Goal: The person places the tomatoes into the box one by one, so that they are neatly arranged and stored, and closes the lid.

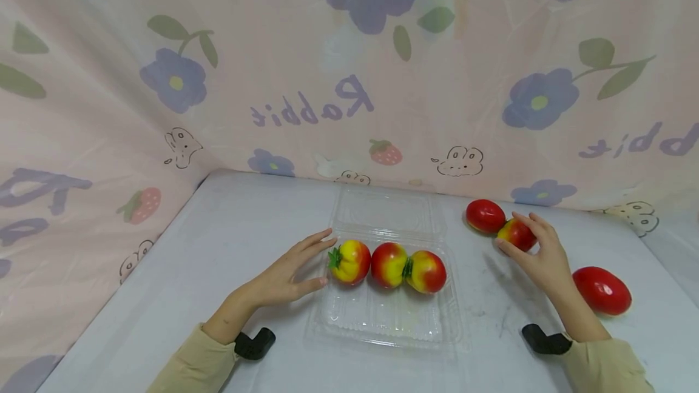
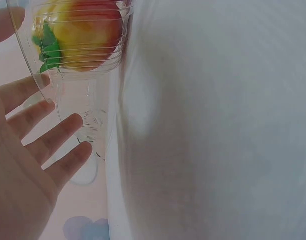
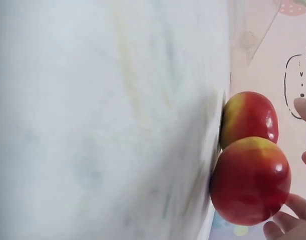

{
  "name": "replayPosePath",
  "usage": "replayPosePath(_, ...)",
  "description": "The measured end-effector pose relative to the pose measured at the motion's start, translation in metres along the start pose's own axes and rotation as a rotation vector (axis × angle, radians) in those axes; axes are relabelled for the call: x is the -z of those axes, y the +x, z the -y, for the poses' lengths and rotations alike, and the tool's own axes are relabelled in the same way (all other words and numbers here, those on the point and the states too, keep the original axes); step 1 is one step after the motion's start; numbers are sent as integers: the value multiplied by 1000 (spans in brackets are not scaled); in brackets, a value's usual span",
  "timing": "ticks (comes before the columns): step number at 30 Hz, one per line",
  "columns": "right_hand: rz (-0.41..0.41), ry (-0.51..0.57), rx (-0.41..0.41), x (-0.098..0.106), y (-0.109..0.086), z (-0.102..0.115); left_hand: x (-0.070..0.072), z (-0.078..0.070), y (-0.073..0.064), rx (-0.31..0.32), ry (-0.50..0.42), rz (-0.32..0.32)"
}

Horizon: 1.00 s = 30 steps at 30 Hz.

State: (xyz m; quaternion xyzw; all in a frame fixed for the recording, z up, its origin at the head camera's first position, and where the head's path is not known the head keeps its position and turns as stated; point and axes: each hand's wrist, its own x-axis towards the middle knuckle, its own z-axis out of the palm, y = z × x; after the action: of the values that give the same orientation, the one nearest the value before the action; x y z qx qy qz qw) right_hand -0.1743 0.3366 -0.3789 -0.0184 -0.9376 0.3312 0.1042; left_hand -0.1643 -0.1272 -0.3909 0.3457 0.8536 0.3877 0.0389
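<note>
A clear plastic clamshell box (image 1: 382,326) lies with its lid back, holding a row of three round red-and-yellow fruits with green leafy tops, among them the leftmost fruit (image 1: 352,262). My left hand (image 1: 286,275) is at the box's left side, fingers spread; in the left wrist view its fingertips (image 2: 35,90) appear at the clear rim. At the back right, my right hand (image 1: 543,253) reaches over another red-and-yellow fruit (image 1: 516,234), thumb and fingers spread about it. In the right wrist view that fruit (image 3: 250,182) rests on the table, the thumb apart from it.
A red oval fruit (image 1: 485,216) sits just left of the fruit under my right hand. Another red oval fruit (image 1: 602,291) lies beside my right wrist. The open lid (image 1: 389,211) extends toward the patterned curtain (image 1: 306,65) behind the white table (image 1: 240,217).
</note>
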Motion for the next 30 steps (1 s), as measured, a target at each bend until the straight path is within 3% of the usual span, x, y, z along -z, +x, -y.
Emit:
replayPosePath(17,77,-37,-69,0,7,-4,-2,-1,-1,-5,-10,-3)
replayPosePath(30,43,-49,-85,3,6,-7,0,1,0,-10,0,-8)
